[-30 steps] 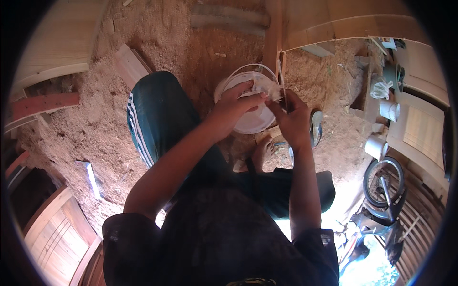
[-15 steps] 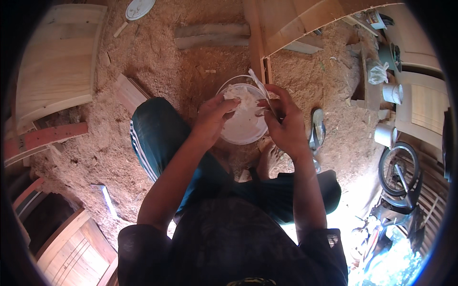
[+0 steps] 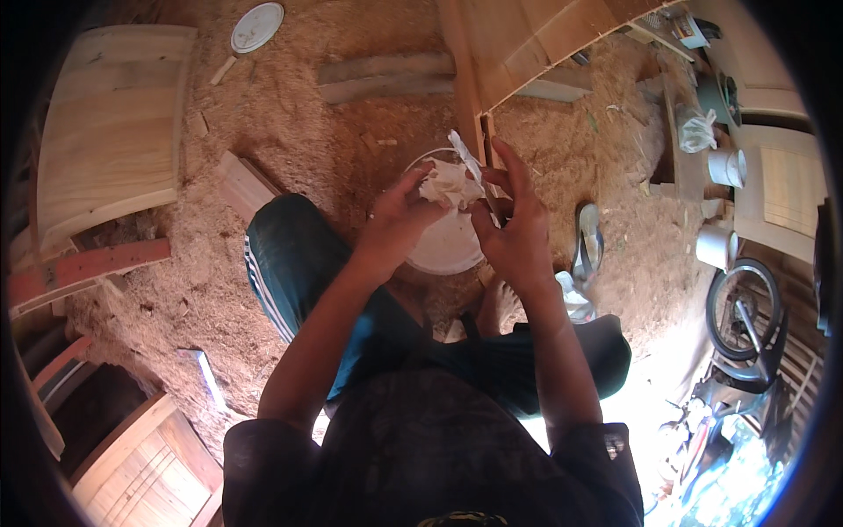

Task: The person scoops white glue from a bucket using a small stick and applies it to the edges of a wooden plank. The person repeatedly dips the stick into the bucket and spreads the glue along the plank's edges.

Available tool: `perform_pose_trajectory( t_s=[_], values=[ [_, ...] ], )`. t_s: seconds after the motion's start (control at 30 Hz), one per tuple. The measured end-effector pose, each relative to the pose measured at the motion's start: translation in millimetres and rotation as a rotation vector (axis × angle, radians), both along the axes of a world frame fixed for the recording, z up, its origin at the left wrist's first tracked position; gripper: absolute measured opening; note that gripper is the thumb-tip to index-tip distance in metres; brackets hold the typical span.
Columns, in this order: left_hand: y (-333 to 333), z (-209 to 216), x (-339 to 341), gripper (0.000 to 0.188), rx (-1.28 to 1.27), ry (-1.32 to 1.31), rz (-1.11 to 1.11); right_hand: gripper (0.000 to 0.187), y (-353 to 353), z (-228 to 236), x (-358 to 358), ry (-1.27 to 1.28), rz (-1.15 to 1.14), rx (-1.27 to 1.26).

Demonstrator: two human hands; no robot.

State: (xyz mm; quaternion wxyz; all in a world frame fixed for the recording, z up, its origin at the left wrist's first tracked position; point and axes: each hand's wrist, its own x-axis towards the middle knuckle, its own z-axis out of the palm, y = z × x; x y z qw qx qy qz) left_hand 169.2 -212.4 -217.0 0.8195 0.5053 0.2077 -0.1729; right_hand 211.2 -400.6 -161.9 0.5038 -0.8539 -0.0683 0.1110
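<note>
In my left hand [image 3: 393, 224], closed between thumb and fingers, is a crumpled, pale, whitish wad [image 3: 450, 184]; whether it is paper, plastic or paste I cannot tell. My right hand [image 3: 516, 230] grips a thin flat strip [image 3: 466, 158], smeared white at its upper end, like a scraper; its lower part is hidden by my fingers. The wad and the strip are close together, right above a round white bucket [image 3: 443, 250]. The bucket stands on the ground before me, with its wire handle arching on the far side.
Wood shavings cover the ground. A timber piece [image 3: 246, 183] lies beside my left knee, and a large wooden panel [image 3: 553, 39] rises beyond the bucket. A sandal [image 3: 588, 239] sits to the right. Further right are white pots [image 3: 716, 247] and a motorbike wheel [image 3: 743, 309].
Both hands have lifted slightly off the bucket. The wad now shows more clearly in my left hand, and the right fingers have spread upward along the strip.
</note>
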Motion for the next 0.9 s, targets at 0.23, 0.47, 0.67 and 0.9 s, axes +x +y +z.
perform_pose_trajectory(
  t_s=[0.23, 0.47, 0.67, 0.9],
  values=[
    [-7.9, 9.5, 2.6, 0.078, 0.273, -0.28, -0.132, 0.089, -2.2, -1.9, 8.6, 0.002, 0.001, 0.026],
    [-3.3, 6.5, 17.8, 0.064, 0.426, -0.544, -0.151, 0.085, -14.1, 8.5, 2.4, -0.024, 0.085, 0.313],
    [83.8, 47.7, 26.1, 0.058, 0.908, -0.787, 0.135, 0.075, 9.4, 27.9, 8.4, -0.061, -0.007, 0.278],
    [224.6, 91.8, -75.5, 0.059, 1.072, -0.385, 0.393, 0.068, -2.6, 3.0, 24.9, -0.034, 0.01, 0.149]
  ],
)
